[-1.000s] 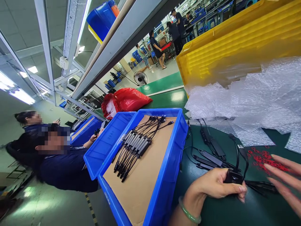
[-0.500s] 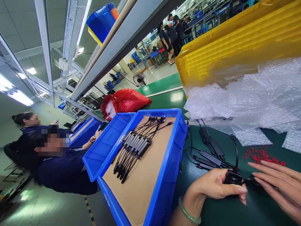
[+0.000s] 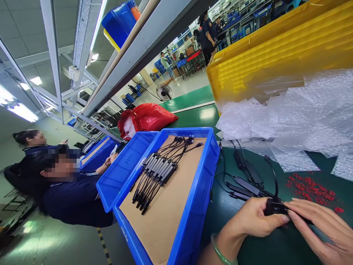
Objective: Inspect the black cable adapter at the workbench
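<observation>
Closing in from the right, the right hand (image 3: 320, 230) now meets the left hand (image 3: 255, 221) at the black module (image 3: 273, 207); a second ago it hovered open above the red rings (image 3: 309, 187). Both sets of fingers pinch the module, which sits low on the green mat (image 3: 264, 246) beside the blue bin (image 3: 193, 206). Whether a ring sits under the right fingertips is hidden. Loose cables (image 3: 245, 180) lie just behind, partly under bubble wrap (image 3: 289, 117).

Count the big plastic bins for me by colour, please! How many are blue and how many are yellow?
Blue bins: 3 (cardboard-lined one with black cables, one beside it, one by the co-workers)
Yellow bins: 1
Total: 4
</observation>
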`<state>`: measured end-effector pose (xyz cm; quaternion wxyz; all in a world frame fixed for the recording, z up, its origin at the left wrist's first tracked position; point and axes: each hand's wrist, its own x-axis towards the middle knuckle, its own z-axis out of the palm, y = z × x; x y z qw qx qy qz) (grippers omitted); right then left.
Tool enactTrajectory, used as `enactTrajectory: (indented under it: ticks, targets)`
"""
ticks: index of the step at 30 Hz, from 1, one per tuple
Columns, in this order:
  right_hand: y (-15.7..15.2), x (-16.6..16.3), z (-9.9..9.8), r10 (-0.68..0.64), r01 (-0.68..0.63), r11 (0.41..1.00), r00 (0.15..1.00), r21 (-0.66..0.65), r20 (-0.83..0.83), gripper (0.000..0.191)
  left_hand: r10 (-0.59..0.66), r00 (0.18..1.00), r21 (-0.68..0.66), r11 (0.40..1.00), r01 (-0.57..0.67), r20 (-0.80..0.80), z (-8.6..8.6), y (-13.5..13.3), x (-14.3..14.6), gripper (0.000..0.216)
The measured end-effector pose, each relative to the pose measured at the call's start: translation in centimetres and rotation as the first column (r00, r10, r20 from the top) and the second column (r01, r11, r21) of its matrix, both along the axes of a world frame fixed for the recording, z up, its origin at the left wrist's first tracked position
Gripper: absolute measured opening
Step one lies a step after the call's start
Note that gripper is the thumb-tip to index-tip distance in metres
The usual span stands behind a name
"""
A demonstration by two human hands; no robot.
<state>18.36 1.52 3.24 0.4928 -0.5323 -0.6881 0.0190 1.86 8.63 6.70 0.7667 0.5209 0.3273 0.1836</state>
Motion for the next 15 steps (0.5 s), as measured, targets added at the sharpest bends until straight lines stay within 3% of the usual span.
enactTrajectory:
  ticks: [4, 7, 10, 15]
  targets:
    - [0.3, -0.3, 0.6, -0.011, 0.011, 1.0, 1.0, 0.01, -0.004, 0.017, 0.019, 1.0, -0.01, 1.0, -0.019, 0.018, -0.4, 0.0, 0.2, 0.074]
    - [-0.1, 0.0, -0.6, -0.125, 0.12, 0.987, 0.991, -0.11, -0.042, 0.027, -0.018, 1.0, -0.025, 1.0, 0.018, -0.001, 0.0, 0.1, 0.2, 0.075]
    - [-0.6, 0.5, -2.0, -0.238, 0.191, 0.937, 0.961, -0.291, -0.137, 0.038, -0.074, 0.996, -0.047, 0.996, 0.072, -0.043, 0.7, 0.2, 0.1, 0.081]
    - [-0.5, 0.9, -2.0, -0.231, 0.131, 0.919, 0.943, -0.371, -0.239, 0.05, -0.079, 0.997, 0.036, 0.996, 0.08, -0.02, 0.4, 0.1, 0.1, 0.085]
